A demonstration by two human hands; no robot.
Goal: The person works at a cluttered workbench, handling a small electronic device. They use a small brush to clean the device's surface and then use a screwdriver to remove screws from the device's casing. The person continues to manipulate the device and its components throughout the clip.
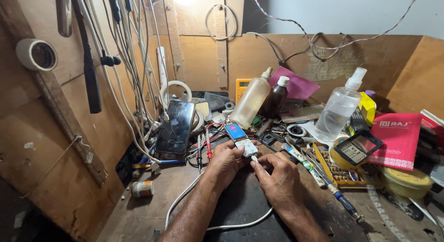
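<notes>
We see small phone (241,138) on counter (152,200), just right of big cracked phone (175,127). Left hand (225,161) fingers pinching its lower end; right hand (277,175) fingers gripping white plug (254,158) below it. We'd hold phone steady, align plug straight.

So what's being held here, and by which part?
The left hand holds a small keypad phone by its lower end; the right hand pinches a white cable's plug.

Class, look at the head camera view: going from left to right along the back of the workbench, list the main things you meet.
Tape roll → cracked smartphone → cloudy squeeze bottle → dark brown bottle → clear spray bottle → red booklet.
</notes>
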